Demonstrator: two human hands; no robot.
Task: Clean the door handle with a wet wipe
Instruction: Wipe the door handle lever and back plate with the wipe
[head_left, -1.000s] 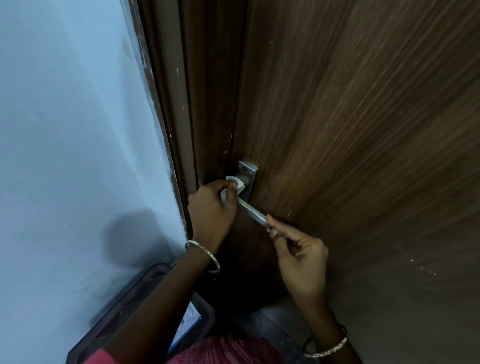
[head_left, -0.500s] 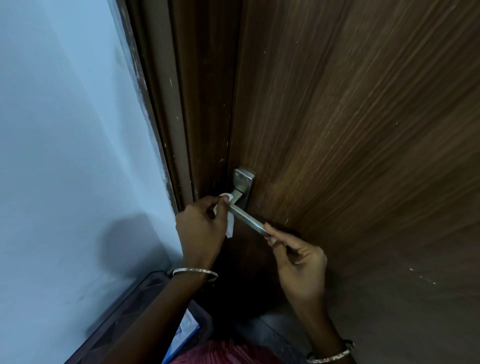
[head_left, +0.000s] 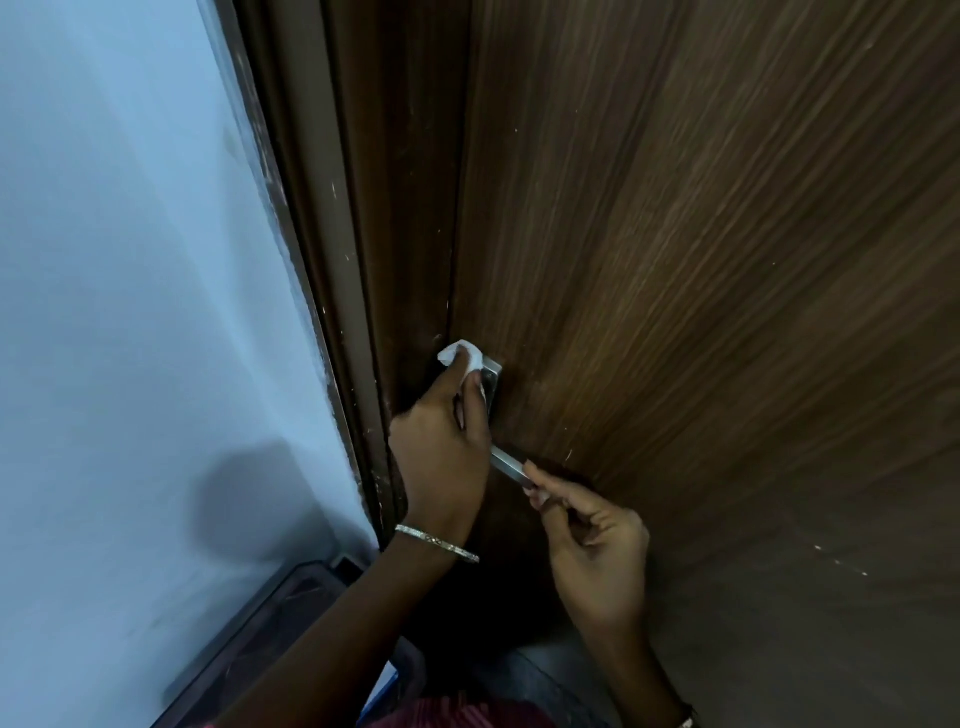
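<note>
Your left hand (head_left: 441, 441) has climbed up the door handle (head_left: 506, 462) to its back plate (head_left: 493, 382), gripping the wet wipe (head_left: 462, 356) at 12 o'clock. Your right hand (head_left: 597, 551) pinches the handle's tip at 4 o'clock. Plate-wiping step, probably; next, press and wipe downward.

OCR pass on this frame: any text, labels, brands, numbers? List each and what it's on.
No readable text anywhere in the head view.
door handle: bare metal, no brand mark visible.
wet wipe: plain white, no print.
door: wood grain only, no sign or number.
blue and white item in the dark bin: mostly hidden, too small to tell whether it carries print.
</note>
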